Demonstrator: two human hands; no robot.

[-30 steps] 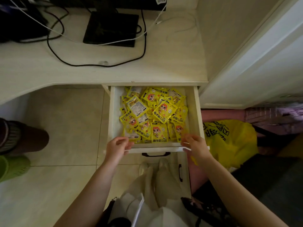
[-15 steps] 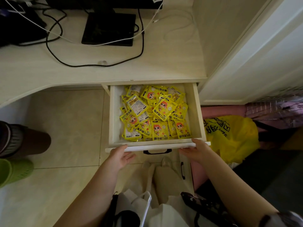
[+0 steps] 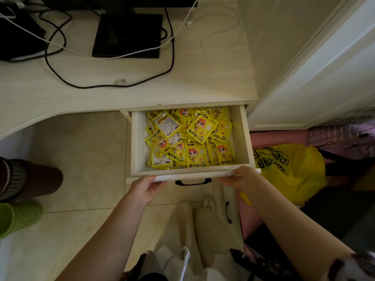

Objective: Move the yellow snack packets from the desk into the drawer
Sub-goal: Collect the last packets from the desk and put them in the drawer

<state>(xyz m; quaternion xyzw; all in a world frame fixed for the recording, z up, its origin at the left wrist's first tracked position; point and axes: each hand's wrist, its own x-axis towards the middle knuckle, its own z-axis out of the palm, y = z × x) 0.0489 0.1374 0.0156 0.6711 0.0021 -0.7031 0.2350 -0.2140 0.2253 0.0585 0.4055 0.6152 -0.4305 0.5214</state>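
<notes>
1. Resting both my hands on the front panel of the open drawer (image 3: 248,142), I have one near each of its front corners.
2. My left hand (image 3: 145,189) sits at the front left corner, thumb on the top edge of the panel and fingers curled under it, so it grips the panel.
3. My right hand (image 3: 238,178) sits at the front right corner, thumb along the top edge and fingers wrapped down over the front, gripping the panel too.
4. Between my hands, on the face of the panel, is a black handle (image 3: 192,181); neither hand touches it.
5. Inside the drawer lie the yellow snack packets (image 3: 200,128), a loose overlapping heap that fills the floor of the drawer from the back wall to the front wall, with a bare strip along the left wall.
6. Most packets show a cartoon figure with orange hair; a few lie with the printed back side up.
7. Above the drawer, the pale surface (image 3: 203,78) carries a black monitor base (image 3: 126,35) near its far edge, with a black cable (image 3: 172,57) looping toward the near edge and a white cable (image 3: 178,33) crossing the base.
8. Right of the drawer, on the floor, sits a yellow plastic bag (image 3: 294,169) with dark lettering.
9. At the left edge of view are a green shoe (image 3: 18,218) and a dark leg.
</notes>
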